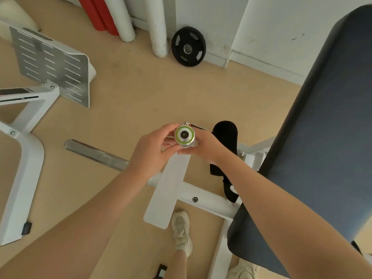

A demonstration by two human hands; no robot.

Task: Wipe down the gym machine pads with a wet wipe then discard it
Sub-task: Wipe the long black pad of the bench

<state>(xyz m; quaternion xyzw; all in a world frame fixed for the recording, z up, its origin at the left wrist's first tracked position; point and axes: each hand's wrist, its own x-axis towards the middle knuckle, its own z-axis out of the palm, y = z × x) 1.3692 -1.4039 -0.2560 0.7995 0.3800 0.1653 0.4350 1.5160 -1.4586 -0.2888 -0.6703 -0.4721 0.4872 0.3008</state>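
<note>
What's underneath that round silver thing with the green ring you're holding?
Directly below the silver cap a white machine bar runs down toward the floor. The left hand and right hand wrap around its sides, hiding whatever the cap sits on.

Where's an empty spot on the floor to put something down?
Bare tan floor lies between the slotted footplate and the weight plate. It's crowded near both hands, the white frame and the dark pad.
</note>
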